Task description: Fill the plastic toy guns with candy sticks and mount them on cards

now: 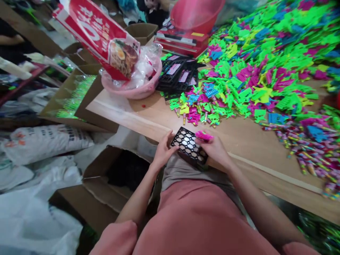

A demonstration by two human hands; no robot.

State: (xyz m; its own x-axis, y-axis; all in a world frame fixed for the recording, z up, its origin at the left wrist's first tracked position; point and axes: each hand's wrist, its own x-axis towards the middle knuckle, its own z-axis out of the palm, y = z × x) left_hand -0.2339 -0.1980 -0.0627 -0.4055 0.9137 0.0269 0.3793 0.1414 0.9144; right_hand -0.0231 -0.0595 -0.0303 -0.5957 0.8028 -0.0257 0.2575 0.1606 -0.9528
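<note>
A black box with a hexagon-hole lattice (189, 142) is tilted at the table's front edge, just above my lap. My left hand (165, 150) grips its left side, thumb on the near edge. Between the fingers of my right hand (214, 148) is a small bright pink plastic piece (204, 136), held over the lattice's right end. What the piece is exactly I cannot make out. Just beyond the box lie small plastic pieces in green, pink, yellow and blue (196, 113).
A large heap of coloured plastic pieces (255, 67) covers the table's far right, with small multicoloured sticks (310, 148) nearer. Black frames (177, 72) are stacked beside a pink basin (132, 92) holding a red package (103, 39). An open carton (103, 187) stands at lower left.
</note>
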